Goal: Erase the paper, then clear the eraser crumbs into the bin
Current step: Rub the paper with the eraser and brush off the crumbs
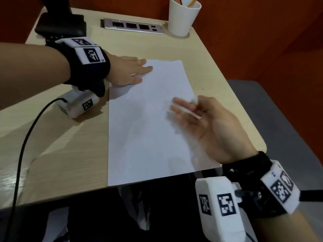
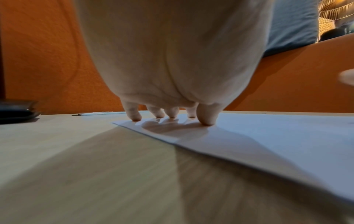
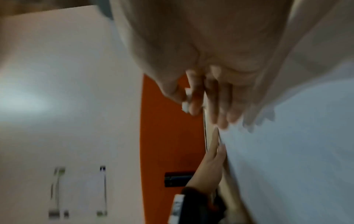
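A white sheet of paper [image 1: 148, 128] lies on the wooden table [image 1: 61, 154], its near edge hanging over the table's front. My left hand [image 1: 139, 69] presses flat on the sheet's far left corner, fingertips [image 2: 206, 119] down on the paper [image 2: 287, 136]. My right hand [image 1: 187, 105] stands on its edge over the sheet's right side, blurred by motion. It pinches a small white eraser [image 1: 194, 100] between thumb and forefinger, the other fingers straight; the eraser [image 3: 185, 104] shows in the right wrist view too. Crumbs are too small to make out. Below the front edge is a dark bin [image 1: 139, 215] with a crumpled pale liner.
A white cup [image 1: 183, 18] of pencils stands at the far right corner, beside a socket strip [image 1: 133, 26] set in the table. A black stand base [image 1: 61, 25] sits at the far left. A black cable [image 1: 22, 154] trails over the left side. A grey seat [image 1: 279, 119] lies to the right.
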`<action>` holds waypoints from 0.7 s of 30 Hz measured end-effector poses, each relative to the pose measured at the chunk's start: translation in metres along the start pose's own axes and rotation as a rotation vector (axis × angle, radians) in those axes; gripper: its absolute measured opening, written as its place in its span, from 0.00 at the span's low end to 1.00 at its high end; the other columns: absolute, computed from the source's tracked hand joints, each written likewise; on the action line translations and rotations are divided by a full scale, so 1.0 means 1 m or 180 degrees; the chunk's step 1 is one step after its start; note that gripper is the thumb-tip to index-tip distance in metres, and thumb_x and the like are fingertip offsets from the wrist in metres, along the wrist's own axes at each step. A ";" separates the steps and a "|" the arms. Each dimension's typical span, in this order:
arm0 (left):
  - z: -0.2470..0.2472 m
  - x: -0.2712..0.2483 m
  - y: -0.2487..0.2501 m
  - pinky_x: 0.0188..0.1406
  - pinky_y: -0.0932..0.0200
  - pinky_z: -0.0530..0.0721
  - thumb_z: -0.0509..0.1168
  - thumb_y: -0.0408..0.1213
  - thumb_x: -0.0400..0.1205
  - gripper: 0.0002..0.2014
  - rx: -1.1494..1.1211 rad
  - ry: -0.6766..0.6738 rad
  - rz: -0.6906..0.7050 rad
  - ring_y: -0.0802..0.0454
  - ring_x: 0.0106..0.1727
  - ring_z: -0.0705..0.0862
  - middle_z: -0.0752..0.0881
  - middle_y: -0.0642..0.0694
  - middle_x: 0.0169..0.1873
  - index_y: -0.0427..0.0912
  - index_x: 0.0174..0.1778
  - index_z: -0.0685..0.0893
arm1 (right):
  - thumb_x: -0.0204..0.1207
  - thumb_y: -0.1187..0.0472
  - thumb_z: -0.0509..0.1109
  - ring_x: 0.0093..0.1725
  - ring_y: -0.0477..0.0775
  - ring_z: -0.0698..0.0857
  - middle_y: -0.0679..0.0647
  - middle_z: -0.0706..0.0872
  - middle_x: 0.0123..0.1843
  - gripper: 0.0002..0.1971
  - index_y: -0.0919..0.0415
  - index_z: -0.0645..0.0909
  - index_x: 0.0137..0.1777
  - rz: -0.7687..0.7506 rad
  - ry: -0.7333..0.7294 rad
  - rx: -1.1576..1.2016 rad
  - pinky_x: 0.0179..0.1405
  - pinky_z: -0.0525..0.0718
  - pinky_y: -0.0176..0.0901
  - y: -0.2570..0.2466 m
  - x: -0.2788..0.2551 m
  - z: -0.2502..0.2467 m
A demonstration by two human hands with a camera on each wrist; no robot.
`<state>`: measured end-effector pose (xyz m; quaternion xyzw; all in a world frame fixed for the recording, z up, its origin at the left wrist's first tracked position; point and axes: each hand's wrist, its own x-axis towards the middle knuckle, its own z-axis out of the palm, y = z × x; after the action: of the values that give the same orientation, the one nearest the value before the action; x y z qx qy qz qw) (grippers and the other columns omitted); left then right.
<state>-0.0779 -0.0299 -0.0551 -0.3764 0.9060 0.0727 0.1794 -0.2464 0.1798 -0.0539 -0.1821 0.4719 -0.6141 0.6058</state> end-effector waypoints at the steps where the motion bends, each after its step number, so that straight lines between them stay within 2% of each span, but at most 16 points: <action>1: 0.000 0.000 0.000 0.81 0.54 0.43 0.42 0.52 0.88 0.29 0.0012 0.0002 -0.0006 0.50 0.85 0.42 0.40 0.49 0.85 0.56 0.84 0.38 | 0.83 0.61 0.60 0.62 0.61 0.87 0.67 0.87 0.62 0.12 0.63 0.74 0.38 0.0381 -0.0262 0.0081 0.62 0.85 0.50 0.004 0.001 0.006; 2: 0.000 0.000 0.000 0.81 0.53 0.43 0.42 0.52 0.88 0.29 0.0019 -0.0002 -0.0009 0.51 0.85 0.41 0.39 0.50 0.85 0.56 0.84 0.38 | 0.83 0.61 0.60 0.62 0.62 0.87 0.67 0.86 0.62 0.11 0.63 0.74 0.39 0.0557 -0.0258 0.0052 0.63 0.84 0.50 0.008 0.005 0.010; 3: 0.001 0.001 -0.001 0.81 0.53 0.44 0.42 0.52 0.88 0.29 0.0022 -0.0010 -0.0005 0.51 0.85 0.41 0.39 0.50 0.85 0.56 0.84 0.38 | 0.82 0.62 0.60 0.58 0.60 0.88 0.66 0.86 0.60 0.11 0.62 0.75 0.39 0.0460 -0.0042 0.0012 0.58 0.86 0.46 0.010 0.011 0.009; 5: 0.001 0.001 -0.001 0.81 0.51 0.44 0.42 0.52 0.88 0.29 0.0024 -0.0009 0.0000 0.51 0.85 0.41 0.39 0.51 0.85 0.57 0.84 0.38 | 0.82 0.63 0.60 0.44 0.53 0.85 0.62 0.86 0.51 0.12 0.62 0.78 0.37 -0.0394 0.0875 -0.0396 0.39 0.85 0.37 0.007 0.018 0.006; 6: 0.001 0.000 -0.001 0.81 0.51 0.45 0.41 0.52 0.88 0.29 0.0028 0.0000 -0.0003 0.51 0.85 0.41 0.39 0.51 0.85 0.57 0.84 0.38 | 0.82 0.64 0.60 0.41 0.50 0.82 0.59 0.84 0.48 0.12 0.61 0.79 0.38 -0.0811 0.1226 -0.0681 0.35 0.83 0.34 0.002 0.020 0.006; 7: 0.001 0.000 -0.001 0.81 0.51 0.45 0.41 0.52 0.88 0.29 0.0028 0.0007 -0.0002 0.51 0.85 0.41 0.39 0.51 0.85 0.57 0.84 0.38 | 0.83 0.63 0.60 0.43 0.48 0.83 0.56 0.84 0.48 0.12 0.61 0.80 0.39 -0.1057 0.1287 -0.0829 0.37 0.83 0.32 -0.003 0.023 0.005; 9: 0.001 -0.001 -0.001 0.81 0.51 0.46 0.41 0.52 0.88 0.29 0.0040 0.0008 0.0012 0.52 0.85 0.41 0.39 0.52 0.85 0.57 0.84 0.38 | 0.83 0.62 0.61 0.53 0.51 0.88 0.56 0.89 0.54 0.10 0.60 0.80 0.41 -0.0909 0.0834 -0.0636 0.50 0.85 0.37 -0.007 0.027 0.008; 12: 0.001 0.000 -0.002 0.82 0.51 0.46 0.41 0.52 0.88 0.29 0.0100 0.0018 0.0026 0.51 0.85 0.41 0.39 0.51 0.85 0.56 0.84 0.38 | 0.83 0.61 0.60 0.63 0.63 0.86 0.66 0.86 0.64 0.10 0.61 0.75 0.39 0.0217 -0.0177 -0.0097 0.64 0.84 0.50 -0.001 0.039 0.026; 14: 0.001 0.000 -0.001 0.82 0.51 0.46 0.41 0.52 0.89 0.29 0.0125 0.0024 0.0026 0.51 0.85 0.41 0.39 0.51 0.85 0.56 0.84 0.38 | 0.83 0.60 0.59 0.65 0.64 0.84 0.68 0.84 0.65 0.13 0.62 0.74 0.36 0.0677 -0.0451 0.0066 0.69 0.79 0.52 0.005 0.052 0.034; 15: 0.002 0.000 -0.001 0.82 0.51 0.46 0.41 0.51 0.89 0.29 0.0138 0.0019 0.0028 0.51 0.85 0.41 0.39 0.51 0.85 0.56 0.84 0.38 | 0.83 0.61 0.58 0.62 0.63 0.85 0.69 0.84 0.63 0.14 0.62 0.73 0.35 0.0682 -0.0347 0.0196 0.67 0.80 0.52 0.005 0.060 0.035; 16: 0.002 0.000 -0.002 0.82 0.51 0.47 0.41 0.52 0.89 0.28 0.0145 0.0011 0.0032 0.51 0.85 0.41 0.38 0.51 0.85 0.56 0.84 0.38 | 0.83 0.62 0.58 0.54 0.60 0.88 0.69 0.85 0.58 0.15 0.62 0.73 0.34 0.0522 -0.0029 0.0287 0.60 0.84 0.49 0.004 0.067 0.035; 17: 0.002 -0.001 -0.002 0.83 0.50 0.47 0.41 0.52 0.89 0.28 0.0155 0.0003 0.0036 0.52 0.85 0.40 0.38 0.52 0.85 0.57 0.84 0.37 | 0.82 0.63 0.58 0.41 0.55 0.88 0.66 0.86 0.51 0.14 0.62 0.73 0.34 0.0221 0.0462 0.0293 0.47 0.87 0.44 0.000 0.073 0.033; 18: 0.002 0.000 -0.003 0.83 0.49 0.48 0.40 0.52 0.89 0.28 0.0169 0.0001 0.0040 0.52 0.85 0.40 0.38 0.52 0.85 0.57 0.83 0.37 | 0.81 0.64 0.59 0.29 0.50 0.83 0.62 0.86 0.43 0.14 0.61 0.73 0.32 -0.0155 0.0974 0.0227 0.33 0.83 0.40 -0.007 0.075 0.030; 19: 0.002 0.000 -0.004 0.83 0.48 0.49 0.40 0.52 0.89 0.28 0.0174 -0.0003 0.0046 0.52 0.85 0.40 0.38 0.52 0.85 0.57 0.83 0.37 | 0.81 0.64 0.60 0.22 0.47 0.77 0.56 0.84 0.34 0.15 0.60 0.73 0.31 -0.0538 0.1392 0.0104 0.25 0.76 0.38 -0.015 0.074 0.026; 20: 0.002 0.001 -0.004 0.83 0.47 0.49 0.40 0.52 0.89 0.28 0.0174 -0.0007 0.0057 0.52 0.85 0.40 0.38 0.52 0.85 0.57 0.83 0.36 | 0.80 0.64 0.60 0.21 0.47 0.76 0.51 0.81 0.29 0.15 0.59 0.73 0.30 -0.0851 0.1675 -0.0002 0.22 0.71 0.35 -0.022 0.071 0.023; 21: 0.002 0.001 -0.004 0.83 0.46 0.50 0.40 0.52 0.88 0.28 0.0180 -0.0013 0.0063 0.52 0.85 0.40 0.38 0.52 0.85 0.57 0.83 0.36 | 0.80 0.63 0.61 0.24 0.48 0.80 0.47 0.81 0.28 0.14 0.58 0.74 0.31 -0.1056 0.1799 -0.0064 0.21 0.70 0.33 -0.028 0.067 0.023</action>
<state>-0.0753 -0.0334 -0.0571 -0.3620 0.9110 0.0497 0.1910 -0.2579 0.1054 -0.0432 -0.0849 0.5913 -0.7261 0.3406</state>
